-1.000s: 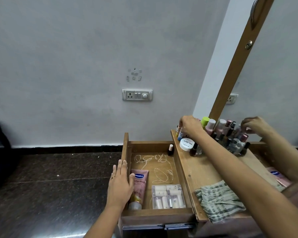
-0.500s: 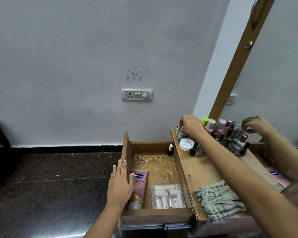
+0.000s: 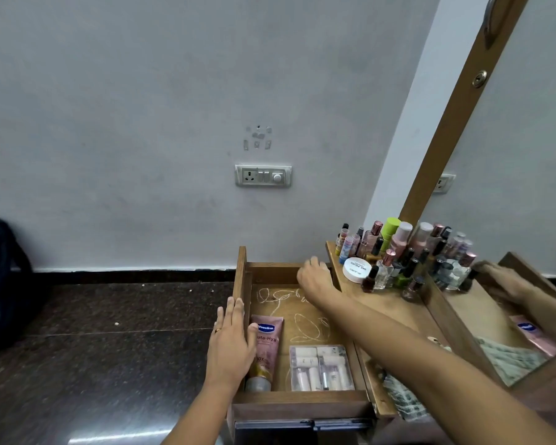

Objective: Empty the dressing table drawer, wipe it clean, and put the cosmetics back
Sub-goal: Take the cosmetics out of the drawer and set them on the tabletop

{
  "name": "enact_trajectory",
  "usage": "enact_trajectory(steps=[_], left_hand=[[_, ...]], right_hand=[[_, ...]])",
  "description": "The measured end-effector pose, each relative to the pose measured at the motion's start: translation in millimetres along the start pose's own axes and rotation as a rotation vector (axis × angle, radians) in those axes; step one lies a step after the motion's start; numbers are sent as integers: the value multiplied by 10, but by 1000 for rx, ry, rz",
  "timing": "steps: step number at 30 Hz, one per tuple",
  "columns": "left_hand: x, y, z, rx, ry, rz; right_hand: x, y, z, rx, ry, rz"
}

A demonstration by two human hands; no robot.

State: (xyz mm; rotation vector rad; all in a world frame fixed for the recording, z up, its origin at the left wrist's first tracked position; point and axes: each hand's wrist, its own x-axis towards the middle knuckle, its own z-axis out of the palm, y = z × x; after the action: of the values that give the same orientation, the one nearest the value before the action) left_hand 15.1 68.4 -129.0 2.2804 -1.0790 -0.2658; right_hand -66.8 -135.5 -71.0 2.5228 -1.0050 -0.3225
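right hand [image 3: 315, 279] is over the far right corner of the drawer [image 3: 302, 400], fingers curled down; can't tell if they hold anything. cosmetics [image 3: 395, 252] stand upright on the tabletop [image 3: 395, 305] just right of it, across the drawer wall. left hand [image 3: 230, 345] lies flat on the left wall, fingers straight, farther off.

The pink plastic squeeze tube [image 3: 265, 345] lying in the wooden drawer [image 3: 302, 400] carries a blue oval "Vaseline" logo, with "uta-Hya" legible beneath it. The white round jar lid [image 3: 356, 270] on the surface reads "NAIL POLISH", upside down.
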Motion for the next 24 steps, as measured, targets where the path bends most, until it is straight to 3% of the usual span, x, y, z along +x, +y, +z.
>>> enact_trajectory(steps=[7, 18, 21, 24], left_hand=[[10, -17, 18, -3, -10, -9], [6, -5, -2, -11, -8, 4], [12, -4, 13, -16, -9, 7], [11, -6, 14, -20, -10, 14]], right_hand=[[149, -69, 350, -32, -85, 141], [206, -6, 356, -64, -127, 113], [112, 16, 134, 86, -51, 84], [-21, 188, -81, 414, 27, 46]])
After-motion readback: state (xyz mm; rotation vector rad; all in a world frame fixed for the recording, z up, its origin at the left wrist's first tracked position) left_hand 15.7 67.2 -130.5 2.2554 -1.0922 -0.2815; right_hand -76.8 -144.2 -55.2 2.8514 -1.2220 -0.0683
